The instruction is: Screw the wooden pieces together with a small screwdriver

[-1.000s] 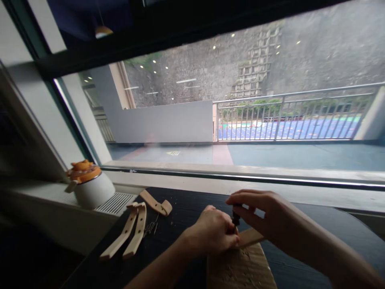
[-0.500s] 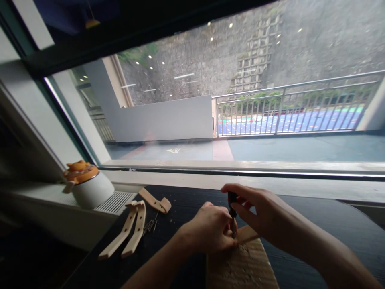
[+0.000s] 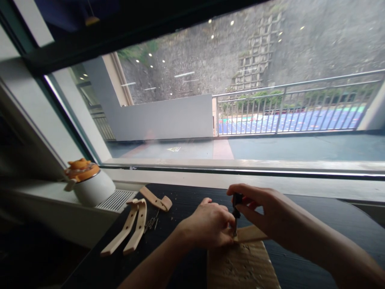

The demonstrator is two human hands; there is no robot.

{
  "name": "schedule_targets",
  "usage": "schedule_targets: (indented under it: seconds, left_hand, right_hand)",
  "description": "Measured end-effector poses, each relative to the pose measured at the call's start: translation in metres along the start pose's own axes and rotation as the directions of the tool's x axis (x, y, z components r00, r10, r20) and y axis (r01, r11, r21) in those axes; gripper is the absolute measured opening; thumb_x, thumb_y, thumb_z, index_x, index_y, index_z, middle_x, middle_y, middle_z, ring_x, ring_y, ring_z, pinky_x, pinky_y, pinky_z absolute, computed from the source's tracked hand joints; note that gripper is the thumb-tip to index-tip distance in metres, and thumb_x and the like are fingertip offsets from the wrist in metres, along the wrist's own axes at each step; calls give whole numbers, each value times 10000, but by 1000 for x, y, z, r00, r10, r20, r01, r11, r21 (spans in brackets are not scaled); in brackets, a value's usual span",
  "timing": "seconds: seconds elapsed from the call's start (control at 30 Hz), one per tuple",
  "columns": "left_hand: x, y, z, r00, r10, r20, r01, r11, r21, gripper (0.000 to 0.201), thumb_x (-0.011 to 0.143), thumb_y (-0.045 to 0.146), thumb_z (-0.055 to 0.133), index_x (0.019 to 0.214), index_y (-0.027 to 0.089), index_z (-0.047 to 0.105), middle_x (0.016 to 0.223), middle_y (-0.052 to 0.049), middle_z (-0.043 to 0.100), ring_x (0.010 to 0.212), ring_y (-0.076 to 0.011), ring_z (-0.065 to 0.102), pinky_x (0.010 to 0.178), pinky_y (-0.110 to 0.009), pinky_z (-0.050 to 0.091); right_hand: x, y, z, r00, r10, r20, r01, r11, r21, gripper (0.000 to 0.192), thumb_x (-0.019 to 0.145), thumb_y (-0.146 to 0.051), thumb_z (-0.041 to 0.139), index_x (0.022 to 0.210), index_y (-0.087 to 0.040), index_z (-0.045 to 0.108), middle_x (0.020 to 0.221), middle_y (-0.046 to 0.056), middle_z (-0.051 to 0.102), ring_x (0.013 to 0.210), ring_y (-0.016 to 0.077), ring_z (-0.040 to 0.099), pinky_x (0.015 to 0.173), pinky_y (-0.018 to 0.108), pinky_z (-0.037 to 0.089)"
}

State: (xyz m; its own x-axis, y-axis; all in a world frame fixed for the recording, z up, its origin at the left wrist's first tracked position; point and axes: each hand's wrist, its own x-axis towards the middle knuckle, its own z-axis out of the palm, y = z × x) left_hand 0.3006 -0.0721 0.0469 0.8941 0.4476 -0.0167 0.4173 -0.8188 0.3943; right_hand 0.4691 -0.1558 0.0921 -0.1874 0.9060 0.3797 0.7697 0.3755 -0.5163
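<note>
My right hand (image 3: 264, 212) grips the dark handle of a small screwdriver (image 3: 236, 210), held upright with its tip on a narrow wooden piece (image 3: 252, 233). That piece lies across a wooden board (image 3: 243, 267) at the near edge of the black table (image 3: 186, 200). My left hand (image 3: 209, 224) is closed beside the screwdriver tip, pressing on the wooden piece and hiding its left end.
Two long curved wooden strips (image 3: 129, 226) and a shorter one (image 3: 156, 199) lie left of my hands, with small screws (image 3: 150, 224) between them. A white pot with an orange cat-shaped lid (image 3: 88, 182) sits on the sill beside a vent grille (image 3: 116, 200). A large window runs behind.
The view has shifted slightly. My right hand raised the screwdriver handle a little and stays over the same spot; my left hand has barely moved.
</note>
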Motion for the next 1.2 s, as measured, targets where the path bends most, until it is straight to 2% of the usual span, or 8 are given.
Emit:
schedule_targets:
  seconds: [0.17,0.3,0.5,0.73,0.83,0.93,1.07,1.2]
  left_hand:
    - [1,2,2,1000,-12,-28,10,998,-58,123,726,322,711,791,221,685,921,8,689,906,-215,618,1063,-497,225]
    - [4,1,6,996,-16,-86,8,996,-92,69,758,261,662,725,206,685,884,9,695,891,-204,619,1090,-493,194]
    - [6,-1,12,995,-3,-100,-6,996,-84,91,760,272,650,709,201,677,841,19,700,862,-195,623,1104,-511,167]
    - [6,-2,13,996,-3,-84,-3,997,-71,97,769,252,631,697,198,668,830,18,700,865,-191,618,1104,-531,145]
    - [5,-1,12,996,-4,-84,-1,998,-59,87,770,248,624,714,205,675,813,23,693,872,-195,616,1095,-523,162]
    - [6,-1,12,994,18,-105,-23,998,-50,77,761,230,617,713,205,672,800,25,685,875,-192,613,1076,-483,201]
    - [6,1,13,992,29,-124,-36,998,-50,112,752,217,602,653,177,633,742,21,676,828,-182,610,1045,-447,240]
    - [7,1,13,993,18,-120,-26,998,-65,119,752,223,607,645,178,635,734,22,676,821,-185,610,1047,-469,227]
  right_hand:
    - [0,0,0,1000,7,16,-7,1000,2,284,853,-147,509,1078,-252,647,806,-19,718,630,119,635,555,208,452]
    - [1,-1,0,1000,2,19,-2,1000,8,259,849,-145,510,1039,-249,652,830,-11,718,671,131,643,585,221,464]
    - [1,-2,0,1000,-5,5,5,1000,25,234,857,-159,520,1023,-243,661,881,-5,723,708,131,652,609,218,471]
    - [2,1,1,999,36,-25,-38,998,-54,199,832,-215,589,1006,-251,677,784,-10,715,652,145,649,580,235,472]
    - [2,-1,1,999,21,-37,-24,998,-58,225,848,-252,593,1056,-269,678,886,4,728,696,152,660,605,240,487]
    - [0,-5,0,999,-36,-35,36,999,14,288,888,-230,537,1140,-286,666,996,9,730,806,156,678,676,231,501]
    - [-1,-7,0,999,-44,-12,45,998,50,279,901,-201,522,1124,-282,669,960,-6,736,788,142,676,663,211,488]
    - [1,-4,1,999,-34,-24,34,999,11,258,889,-190,532,1097,-261,666,881,-7,731,705,131,660,616,216,468]
